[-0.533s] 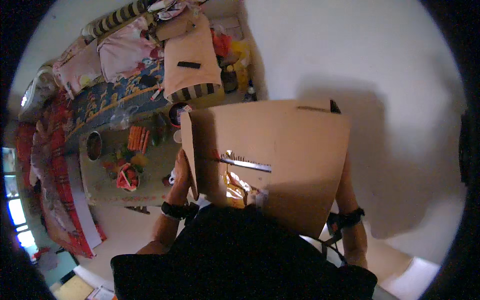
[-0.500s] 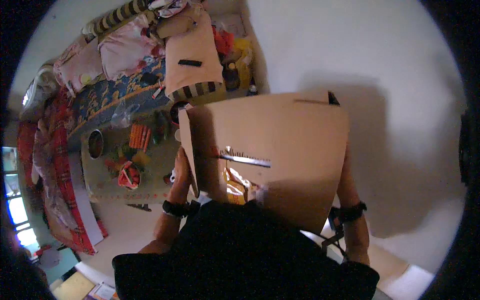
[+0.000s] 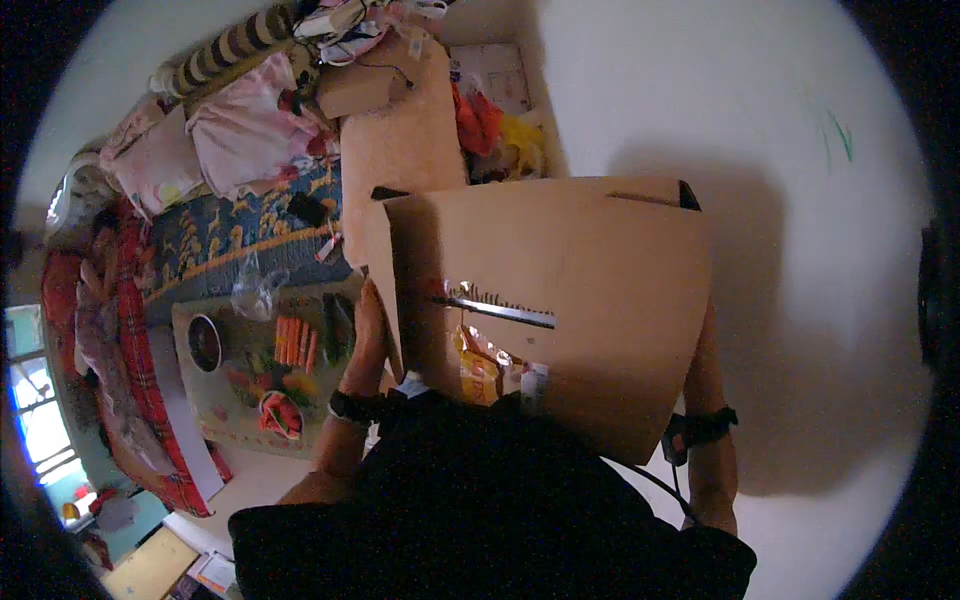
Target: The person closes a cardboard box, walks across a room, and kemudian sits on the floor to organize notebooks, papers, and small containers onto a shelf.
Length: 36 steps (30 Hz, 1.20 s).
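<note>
A large brown cardboard box [image 3: 590, 260] is held up in front of my body. My left hand [image 3: 371, 325] presses against its left side, with the fingers partly hidden by the panel. At the right edge my right forearm [image 3: 706, 370] runs up along the box, and the hand is hidden behind the cardboard; the box is carried between both hands. Low on the box's face lie a long shiny strip with a toothed edge [image 3: 500, 312] and a yellow glossy packet [image 3: 480, 372]. A white label-like piece [image 3: 535, 386] is beside the packet.
Left of the box is a low table [image 3: 215, 410] with a round bowl [image 3: 205, 343], several carrots [image 3: 295, 342], dark green cucumbers [image 3: 338, 325], a clear plastic bag [image 3: 258, 292] and a red item [image 3: 281, 413]. Behind is a patterned sofa [image 3: 215, 235]. A white wall [image 3: 800, 120] stands right.
The view has shifted, so the table and sofa appear lower and more to the right. The box stays between my hands. The dark remote on the sofa arm is now out of sight.
</note>
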### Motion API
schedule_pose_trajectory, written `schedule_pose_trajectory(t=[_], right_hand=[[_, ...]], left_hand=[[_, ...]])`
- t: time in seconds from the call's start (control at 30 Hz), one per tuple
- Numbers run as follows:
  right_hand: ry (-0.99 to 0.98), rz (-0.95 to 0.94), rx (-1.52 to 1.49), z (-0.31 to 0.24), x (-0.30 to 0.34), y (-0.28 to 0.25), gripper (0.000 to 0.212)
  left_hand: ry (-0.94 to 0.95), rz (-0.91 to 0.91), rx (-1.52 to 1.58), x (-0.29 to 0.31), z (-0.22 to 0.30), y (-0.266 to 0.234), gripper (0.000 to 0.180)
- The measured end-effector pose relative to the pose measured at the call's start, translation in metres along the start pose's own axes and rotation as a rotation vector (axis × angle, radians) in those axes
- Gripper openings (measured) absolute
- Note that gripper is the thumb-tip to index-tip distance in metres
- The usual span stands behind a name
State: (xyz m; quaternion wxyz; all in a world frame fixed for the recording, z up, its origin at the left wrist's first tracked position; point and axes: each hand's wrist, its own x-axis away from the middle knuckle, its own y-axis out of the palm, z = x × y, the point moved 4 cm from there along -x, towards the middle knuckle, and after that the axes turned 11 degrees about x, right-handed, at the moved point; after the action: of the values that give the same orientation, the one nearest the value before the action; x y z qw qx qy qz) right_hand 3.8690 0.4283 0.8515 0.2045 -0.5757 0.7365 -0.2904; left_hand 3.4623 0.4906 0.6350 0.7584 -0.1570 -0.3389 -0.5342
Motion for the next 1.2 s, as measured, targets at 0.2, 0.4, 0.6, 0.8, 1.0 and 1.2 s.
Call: schedule_pose_trajectory(t=[0.2, 0.4, 0.6, 0.8, 1.0, 1.2], right_hand=[[0.493, 0.044, -0.659, -0.011, -0.056, 0.025, 0.041], [0.411, -0.022, -0.485, -0.032, -0.101, 0.033, 0.041], [0.549, -0.027, -0.569, -0.041, -0.138, 0.023, 0.041], [0.776, 0.036, -0.841, 0.027, -0.149, 0.048, 0.044], [0.974, 0.169, -1.036, 0.089, -0.134, 0.068, 0.047], [1.096, 0.245, -1.075, 0.108, -0.119, 0.091, 0.049]], left_hand=[[-0.034, -0.020, -0.057, -0.039, 0.061, 0.019, 0.061], [-0.056, -0.119, 0.007, -0.055, 0.088, 0.021, 0.056], [-0.122, -0.155, 0.204, -0.062, 0.092, 0.039, 0.052], [-0.174, 0.105, -0.141, -0.103, 0.096, 0.056, 0.052], [-0.046, 0.094, -0.507, -0.186, 0.088, 0.050, 0.056], [-0.066, 0.030, -0.841, -0.246, 0.164, 0.156, 0.056]])
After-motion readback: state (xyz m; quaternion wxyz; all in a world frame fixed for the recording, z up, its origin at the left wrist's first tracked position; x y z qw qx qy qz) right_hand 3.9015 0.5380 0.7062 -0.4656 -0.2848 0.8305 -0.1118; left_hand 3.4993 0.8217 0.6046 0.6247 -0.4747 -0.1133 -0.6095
